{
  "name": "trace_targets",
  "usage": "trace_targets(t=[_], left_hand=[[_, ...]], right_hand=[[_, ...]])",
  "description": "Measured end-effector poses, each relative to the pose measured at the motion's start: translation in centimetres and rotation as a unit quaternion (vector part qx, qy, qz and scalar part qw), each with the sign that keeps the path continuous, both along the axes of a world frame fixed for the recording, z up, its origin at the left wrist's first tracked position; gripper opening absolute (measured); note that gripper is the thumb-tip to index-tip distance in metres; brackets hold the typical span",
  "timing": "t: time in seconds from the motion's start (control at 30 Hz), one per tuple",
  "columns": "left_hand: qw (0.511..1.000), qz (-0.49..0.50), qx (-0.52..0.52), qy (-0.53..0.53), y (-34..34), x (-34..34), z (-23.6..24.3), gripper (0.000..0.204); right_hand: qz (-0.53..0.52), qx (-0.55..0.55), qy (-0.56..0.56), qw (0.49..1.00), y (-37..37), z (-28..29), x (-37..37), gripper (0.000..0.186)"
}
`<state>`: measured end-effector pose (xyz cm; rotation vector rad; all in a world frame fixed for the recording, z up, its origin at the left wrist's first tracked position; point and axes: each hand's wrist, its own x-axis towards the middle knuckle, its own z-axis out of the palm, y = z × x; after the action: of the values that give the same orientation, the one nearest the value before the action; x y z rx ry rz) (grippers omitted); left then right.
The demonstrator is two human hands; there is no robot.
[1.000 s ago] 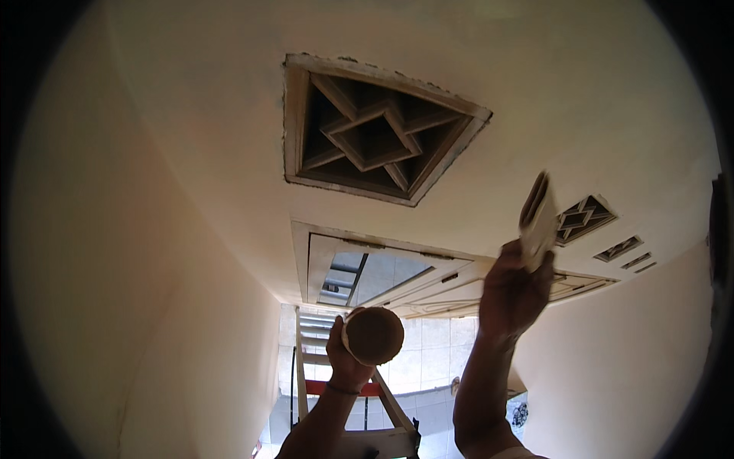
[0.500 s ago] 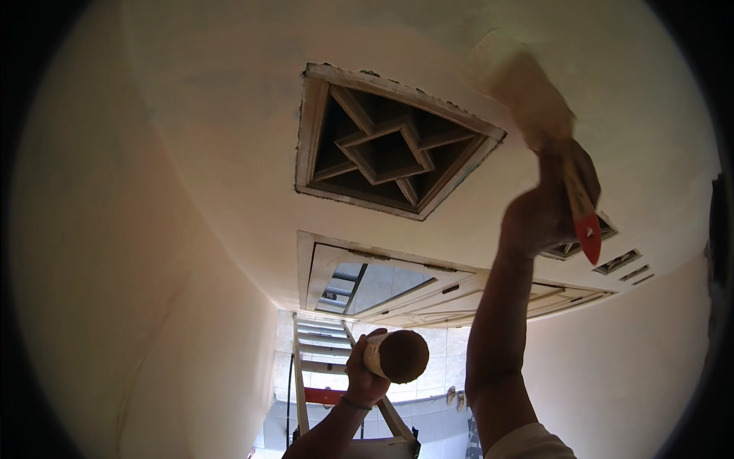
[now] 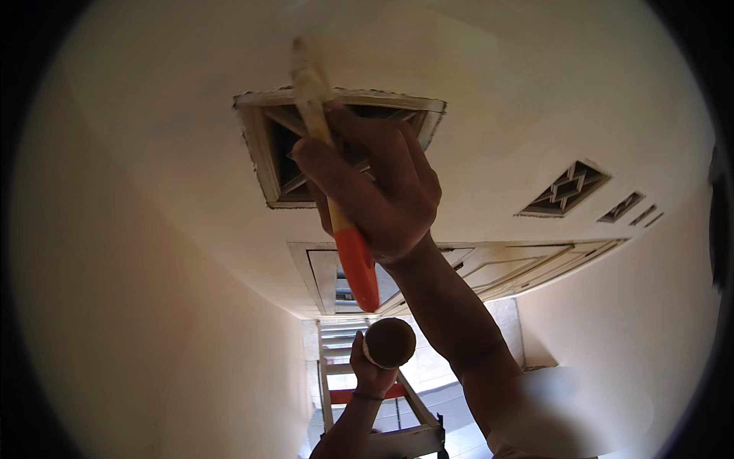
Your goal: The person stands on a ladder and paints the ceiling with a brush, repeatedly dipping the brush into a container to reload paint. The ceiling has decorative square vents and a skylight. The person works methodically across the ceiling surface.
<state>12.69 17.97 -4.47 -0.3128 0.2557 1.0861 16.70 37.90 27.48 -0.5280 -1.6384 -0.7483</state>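
Observation:
My right hand (image 3: 382, 183) is closed round a paintbrush (image 3: 353, 260) with a wooden handle and an orange-red end. Its blurred bristles point up the frame, over the upper edge of a square vent grille (image 3: 271, 172) in the pale painted wall (image 3: 176, 115); whether they touch is unclear. The hand covers much of the grille. Lower down, my left hand (image 3: 371, 373) is closed round a round container (image 3: 388, 341) with a dark-looking opening, its contents hard to make out.
A stepladder (image 3: 417, 413) with a red bar stands below on a tiled floor (image 3: 459, 359). Beyond the grille are panelled doors (image 3: 558, 260) with a glazed pane. Smaller grilles (image 3: 563, 189) continue to the right. Plain walls (image 3: 612, 329) rise on both sides.
The brush in my right hand has swung from the right of the large grille leftward across it, now bristles upward over its edge. My left hand still holds the container, lower in view.

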Motion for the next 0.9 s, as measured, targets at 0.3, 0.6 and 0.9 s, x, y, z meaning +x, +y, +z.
trace_targets(t=[0.3,0.6,0.9], left_hand=[[0.989,-0.04,0.099,-0.107,-1.9,-5.0,3.7,0.059],[0.977,-0.07,0.083,-0.181,-2.9,-4.7,1.3,0.058],[0.982,-0.085,0.076,-0.15,-3.1,-5.1,0.1,0.058]], right_hand=[[-0.102,0.056,0.225,0.967,-2.8,-0.4,18.1,0.013],[-0.203,0.091,0.079,0.972,0.5,1.1,10.7,0.023],[0.051,-0.007,0.174,0.983,-0.3,3.3,12.0,0.015]])
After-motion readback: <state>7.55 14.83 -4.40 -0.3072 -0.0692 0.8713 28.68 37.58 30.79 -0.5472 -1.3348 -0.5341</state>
